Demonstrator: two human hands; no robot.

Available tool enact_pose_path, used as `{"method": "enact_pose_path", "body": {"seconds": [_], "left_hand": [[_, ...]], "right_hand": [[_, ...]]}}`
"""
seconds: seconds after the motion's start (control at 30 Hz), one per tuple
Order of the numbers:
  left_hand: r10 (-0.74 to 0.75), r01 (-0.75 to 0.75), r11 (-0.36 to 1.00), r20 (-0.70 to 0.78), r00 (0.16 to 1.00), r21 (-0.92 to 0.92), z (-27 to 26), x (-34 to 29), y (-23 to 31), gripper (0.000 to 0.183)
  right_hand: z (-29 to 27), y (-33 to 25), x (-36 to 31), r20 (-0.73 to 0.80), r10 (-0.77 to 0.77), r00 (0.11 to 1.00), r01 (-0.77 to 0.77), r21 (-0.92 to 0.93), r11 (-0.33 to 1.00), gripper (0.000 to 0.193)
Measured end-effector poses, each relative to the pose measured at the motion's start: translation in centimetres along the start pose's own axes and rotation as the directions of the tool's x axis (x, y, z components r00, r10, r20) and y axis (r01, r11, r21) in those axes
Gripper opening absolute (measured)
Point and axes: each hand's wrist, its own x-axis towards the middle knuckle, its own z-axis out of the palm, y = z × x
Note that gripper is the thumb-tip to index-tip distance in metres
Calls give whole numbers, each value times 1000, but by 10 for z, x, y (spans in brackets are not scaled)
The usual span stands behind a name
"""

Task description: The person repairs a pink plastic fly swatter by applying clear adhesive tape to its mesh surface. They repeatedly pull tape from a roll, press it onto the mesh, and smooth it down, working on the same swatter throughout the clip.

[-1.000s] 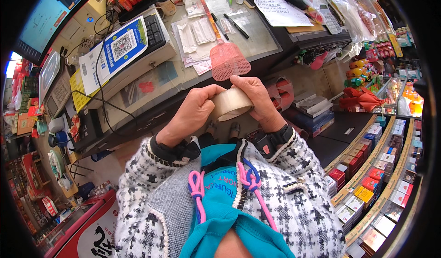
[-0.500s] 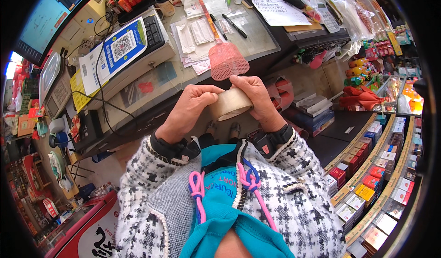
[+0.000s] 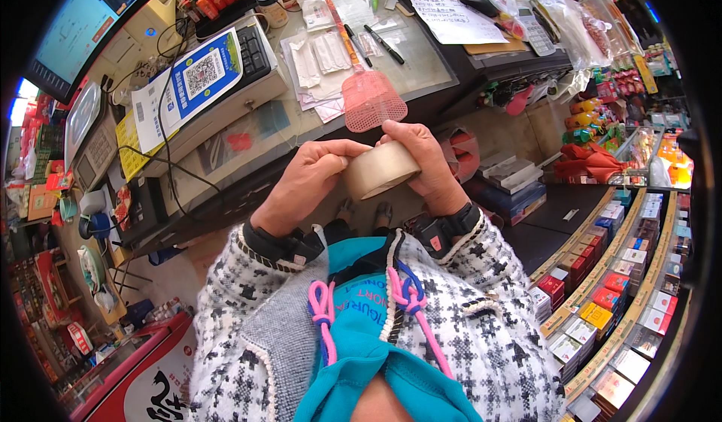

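A wide roll of clear packing tape (image 3: 382,171) is held up in front of my body, just off the desk's near edge. My right hand (image 3: 426,162) grips its right side, thumb on the upper rim. At the roll's left side, the thumb and bent fingers of my left hand (image 3: 314,179) pinch against the tape's surface; whether they hold a loose end is too small to see. Just beyond the roll lies a pink fly swatter (image 3: 374,100), its mesh head overhanging the desk edge and its long handle pointing away.
A cash drawer with a keyboard (image 3: 254,55) and a blue payment-code card (image 3: 201,76) stands left on the desk (image 3: 429,67). Black pens (image 3: 385,44), papers and a calculator (image 3: 538,34) lie farther back. Shelves of small boxes (image 3: 598,315) curve along the right.
The tape roll has turned slightly and shifted a little to the right in my hands. My left fingers have moved a bit along its left side.
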Motion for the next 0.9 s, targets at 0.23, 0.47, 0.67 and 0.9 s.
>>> {"method": "enact_pose_path", "body": {"seconds": [0.23, 0.47, 0.67, 0.9], "left_hand": [[38, -45, 997, 98, 994, 69, 0, -1, 3, 30], [247, -163, 892, -152, 957, 421, 0, 14, -13, 27], [324, -190, 816, -160, 932, 545, 1, 19, -16, 25], [387, -226, 728, -117, 915, 647, 3, 24, -21, 28]], "right_hand": [[0, -12, 12, 8, -241, 971, 233, -282, 931, 19], [22, -18, -6, 225, -652, 724, 500, -823, 271, 21], [30, -5, -6, 226, -691, 687, 471, -862, 187, 23], [26, -8, -9, 177, -678, 714, 469, -840, 274, 14]]}}
